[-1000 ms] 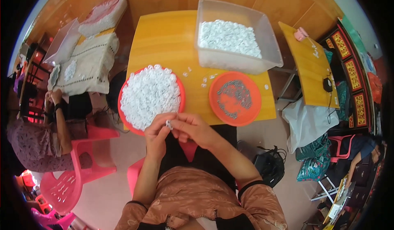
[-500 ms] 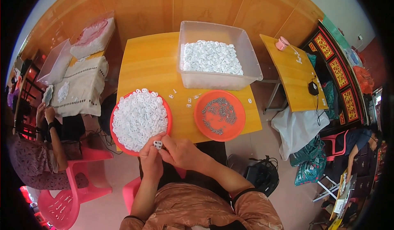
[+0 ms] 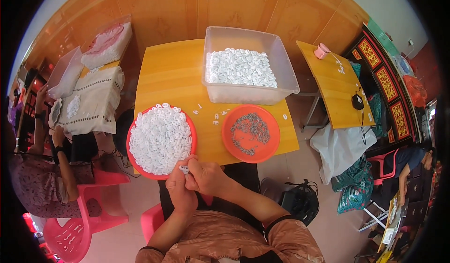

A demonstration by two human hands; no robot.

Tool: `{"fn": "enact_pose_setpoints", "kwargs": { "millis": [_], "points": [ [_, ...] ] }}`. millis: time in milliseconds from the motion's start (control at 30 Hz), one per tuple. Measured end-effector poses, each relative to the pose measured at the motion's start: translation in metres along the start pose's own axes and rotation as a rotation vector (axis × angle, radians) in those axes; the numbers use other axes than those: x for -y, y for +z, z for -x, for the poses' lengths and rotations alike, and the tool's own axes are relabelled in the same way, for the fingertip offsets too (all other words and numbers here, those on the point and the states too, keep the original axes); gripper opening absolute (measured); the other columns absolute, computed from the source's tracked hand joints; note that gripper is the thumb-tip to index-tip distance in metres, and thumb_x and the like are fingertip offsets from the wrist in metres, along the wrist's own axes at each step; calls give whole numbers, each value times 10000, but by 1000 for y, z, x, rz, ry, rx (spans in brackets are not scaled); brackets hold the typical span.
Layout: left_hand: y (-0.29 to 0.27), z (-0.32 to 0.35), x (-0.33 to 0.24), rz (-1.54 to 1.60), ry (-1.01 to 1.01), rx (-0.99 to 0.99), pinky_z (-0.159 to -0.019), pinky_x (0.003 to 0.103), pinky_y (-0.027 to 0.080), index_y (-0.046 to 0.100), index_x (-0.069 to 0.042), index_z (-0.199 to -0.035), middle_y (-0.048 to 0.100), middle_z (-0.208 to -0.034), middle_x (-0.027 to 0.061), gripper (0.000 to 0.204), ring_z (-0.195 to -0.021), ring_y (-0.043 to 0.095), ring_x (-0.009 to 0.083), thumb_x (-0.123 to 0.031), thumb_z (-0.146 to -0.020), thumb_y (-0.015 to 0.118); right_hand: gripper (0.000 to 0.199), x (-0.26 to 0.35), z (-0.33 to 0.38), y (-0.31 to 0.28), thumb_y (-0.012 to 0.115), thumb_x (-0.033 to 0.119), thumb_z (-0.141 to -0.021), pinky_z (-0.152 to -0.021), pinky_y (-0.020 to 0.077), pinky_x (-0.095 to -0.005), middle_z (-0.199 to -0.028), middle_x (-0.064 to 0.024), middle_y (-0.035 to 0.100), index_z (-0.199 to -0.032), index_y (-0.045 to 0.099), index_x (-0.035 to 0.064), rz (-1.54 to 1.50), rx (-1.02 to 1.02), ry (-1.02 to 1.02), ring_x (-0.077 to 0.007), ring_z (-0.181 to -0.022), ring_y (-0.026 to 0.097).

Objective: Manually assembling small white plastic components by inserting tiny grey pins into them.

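The left hand (image 3: 182, 191) and right hand (image 3: 208, 175) together pinch a small white holed plastic piece (image 3: 184, 169). A round red plastic bowl (image 3: 193, 142) stands at their eleven o'clock.

The white piece (image 3: 184, 169) tilted and a co-worker's hands (image 3: 59, 136) parted.

The left hand (image 3: 181, 190) and right hand (image 3: 207, 177) held a small white piece (image 3: 183, 169) beside a red basin (image 3: 194, 136) heaped with white loops (image 3: 159, 138). On the yellow worktop (image 3: 168, 75), an orange plate (image 3: 270, 148) held small grey parts (image 3: 255, 128), near a translucent bin (image 3: 248, 94)
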State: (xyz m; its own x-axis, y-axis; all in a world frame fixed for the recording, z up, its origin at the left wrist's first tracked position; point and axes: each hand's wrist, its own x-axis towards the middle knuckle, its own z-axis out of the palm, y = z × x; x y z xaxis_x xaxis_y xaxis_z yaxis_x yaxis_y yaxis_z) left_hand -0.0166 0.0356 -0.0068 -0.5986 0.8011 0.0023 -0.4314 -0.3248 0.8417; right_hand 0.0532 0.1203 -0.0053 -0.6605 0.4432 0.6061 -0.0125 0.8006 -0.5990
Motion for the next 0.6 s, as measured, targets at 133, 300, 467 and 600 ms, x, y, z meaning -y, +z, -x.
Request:
{"fn": "enact_pose_setpoints", "kwargs": {
  "millis": [133,300,467,600],
  "points": [
    [7,1,-1,45,-39,-85,-880,275,424,506,16,-1131,585,-1062,96,335,-979,549,143,-252,-983,371,215,1,0,1,583,119,-773,-438,448,-353,-568,-120,537,-922,505,-16,-17,-4,6,-270,-490,573],
    [13,-4,1,133,-86,-132,-889,283,420,499,15,-1135,572,-1060,89,335,-991,537,148,-250,-987,357,240,-6,-2,7,569,146,-806,-451,451,-366,-629,-147,569,-953,512,-35,-8,-47,43,-281,-526,589],
    [10,-5,-2,115,-37,-100,-922,291,407,480,27,-1173,548,-1129,106,348,-1043,520,164,-243,-985,367,194,7,-4,3,549,157,-853,-496,447,-370,-633,-161,539,-932,502,-14,-141,11,185,-327,-581,580],
    [4,-9,2,50,-17,-127,-907,297,413,505,37,-1146,559,-1134,126,347,-1022,536,176,-233,-987,357,210,6,-5,5,515,216,-909,-543,434,-342,-648,-138,534,-917,508,6,-446,-24,333,-255,-581,564]
  ]
}}
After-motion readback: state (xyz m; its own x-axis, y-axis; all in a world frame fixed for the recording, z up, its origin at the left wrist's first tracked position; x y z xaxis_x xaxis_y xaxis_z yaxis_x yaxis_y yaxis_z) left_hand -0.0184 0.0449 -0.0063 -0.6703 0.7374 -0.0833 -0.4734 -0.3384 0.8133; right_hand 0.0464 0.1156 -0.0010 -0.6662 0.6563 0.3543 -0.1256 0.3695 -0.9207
